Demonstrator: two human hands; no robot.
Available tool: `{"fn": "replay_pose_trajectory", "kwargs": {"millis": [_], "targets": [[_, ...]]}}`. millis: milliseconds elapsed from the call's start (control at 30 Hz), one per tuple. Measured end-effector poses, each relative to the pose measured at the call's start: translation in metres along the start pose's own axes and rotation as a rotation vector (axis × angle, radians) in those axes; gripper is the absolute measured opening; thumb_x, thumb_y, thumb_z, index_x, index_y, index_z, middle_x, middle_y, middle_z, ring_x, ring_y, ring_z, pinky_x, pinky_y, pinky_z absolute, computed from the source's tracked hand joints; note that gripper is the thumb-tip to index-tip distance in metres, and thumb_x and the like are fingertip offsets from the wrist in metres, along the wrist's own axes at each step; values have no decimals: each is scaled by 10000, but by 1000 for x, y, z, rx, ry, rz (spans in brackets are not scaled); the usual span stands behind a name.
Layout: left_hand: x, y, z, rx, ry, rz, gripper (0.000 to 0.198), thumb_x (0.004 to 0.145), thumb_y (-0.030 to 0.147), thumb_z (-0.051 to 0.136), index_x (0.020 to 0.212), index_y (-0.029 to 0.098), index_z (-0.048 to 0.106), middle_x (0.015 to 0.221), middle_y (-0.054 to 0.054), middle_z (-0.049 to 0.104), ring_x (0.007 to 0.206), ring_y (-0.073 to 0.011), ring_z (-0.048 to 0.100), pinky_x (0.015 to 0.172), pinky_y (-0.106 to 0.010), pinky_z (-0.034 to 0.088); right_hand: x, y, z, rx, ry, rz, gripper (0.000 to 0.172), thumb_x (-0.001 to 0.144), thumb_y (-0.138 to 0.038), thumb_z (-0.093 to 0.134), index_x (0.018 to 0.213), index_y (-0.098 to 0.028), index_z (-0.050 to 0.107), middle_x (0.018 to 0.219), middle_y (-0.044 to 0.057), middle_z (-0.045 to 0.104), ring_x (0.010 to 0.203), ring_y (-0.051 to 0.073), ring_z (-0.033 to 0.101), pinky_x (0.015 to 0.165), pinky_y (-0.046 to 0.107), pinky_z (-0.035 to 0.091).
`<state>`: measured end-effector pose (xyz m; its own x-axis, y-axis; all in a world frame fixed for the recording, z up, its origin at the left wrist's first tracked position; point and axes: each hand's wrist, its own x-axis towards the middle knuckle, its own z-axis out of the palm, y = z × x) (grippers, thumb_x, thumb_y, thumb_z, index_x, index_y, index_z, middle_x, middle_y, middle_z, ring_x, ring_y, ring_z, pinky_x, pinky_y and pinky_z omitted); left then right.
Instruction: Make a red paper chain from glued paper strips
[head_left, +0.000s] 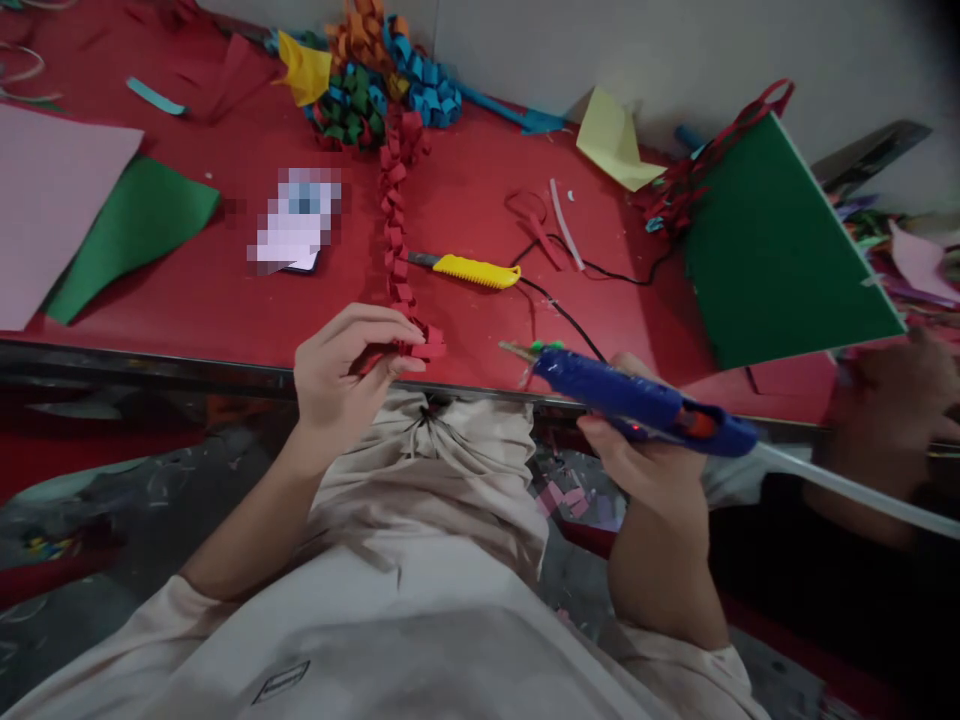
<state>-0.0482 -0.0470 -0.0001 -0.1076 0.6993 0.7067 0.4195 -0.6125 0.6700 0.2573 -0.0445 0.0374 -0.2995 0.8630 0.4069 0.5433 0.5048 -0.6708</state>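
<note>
Near the table's front edge, my left hand (349, 370) pinches the end link of a red paper chain (393, 215). From there the chain runs back across the table to a heap of coloured paper chains (367, 95). My right hand (652, 450) is wrapped round a blue glue gun (615, 390), its nozzle pointing left, apart from the chain. A clear glue stick (847, 490) sticks out of the gun's rear. Between the hands and further back lies a yellow utility knife (478, 270), blade toward the chain.
A phone (300, 225), a green sheet (135, 235) and a pink sheet (60, 200) lie left. A black cord (566, 315) crosses the red table (480, 170). A green board (787, 250) leans at right, near another person's hand (892, 390). Yellow paper (615, 140) lies behind.
</note>
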Motion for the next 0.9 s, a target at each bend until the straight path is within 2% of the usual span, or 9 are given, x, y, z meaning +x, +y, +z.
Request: {"fn": "replay_pose_trajectory", "kwargs": {"millis": [67, 133, 267, 467, 600, 900], "targets": [[1, 3, 1, 16, 34, 43, 62, 910, 235, 774, 971, 230, 785, 968, -38, 772, 861, -146, 736, 762, -241, 616, 6, -15, 4, 15, -80, -121, 262, 908, -412, 745, 788, -235, 593, 721, 4, 581, 648, 181, 558, 621, 349, 447], [1, 5, 0, 45, 42, 55, 52, 920, 264, 769, 955, 229, 785, 960, -36, 775, 852, -147, 739, 755, -246, 614, 11, -22, 8, 3, -96, -208, 238, 923, -389, 739, 805, -234, 602, 720, -2, 575, 665, 180, 553, 643, 347, 423], [0, 7, -1, 77, 39, 42, 87, 902, 301, 798, 965, 245, 780, 972, -26, 777, 862, -155, 742, 798, -272, 609, 16, -23, 16, -58, -103, -271, 198, 941, -377, 726, 867, -226, 620, 754, 4, 611, 690, 186, 571, 666, 352, 405], [-1, 9, -1, 49, 17, 73, 179, 907, 179, 772, 1057, 277, 784, 1028, -28, 779, 906, -162, 740, 804, -278, 616, 18, -22, 23, -141, -122, -309, 231, 968, -402, 693, 870, -228, 577, 763, -3, 615, 697, 177, 557, 702, 358, 365], [-1, 11, 0, 47, 23, 73, 210, 897, 136, 771, 1051, 277, 790, 1019, -30, 778, 900, -157, 739, 782, -260, 617, 19, -22, 25, -199, -127, -307, 281, 963, -462, 696, 869, -237, 558, 763, -5, 607, 701, 181, 545, 707, 357, 351], [-1, 11, 0, 62, 31, 74, 165, 902, 182, 781, 1036, 277, 795, 990, -34, 780, 880, -168, 751, 760, -262, 628, 19, -20, 28, -225, -138, -326, 263, 975, -422, 682, 861, -231, 543, 768, 1, 610, 725, 190, 550, 705, 370, 317]]}}
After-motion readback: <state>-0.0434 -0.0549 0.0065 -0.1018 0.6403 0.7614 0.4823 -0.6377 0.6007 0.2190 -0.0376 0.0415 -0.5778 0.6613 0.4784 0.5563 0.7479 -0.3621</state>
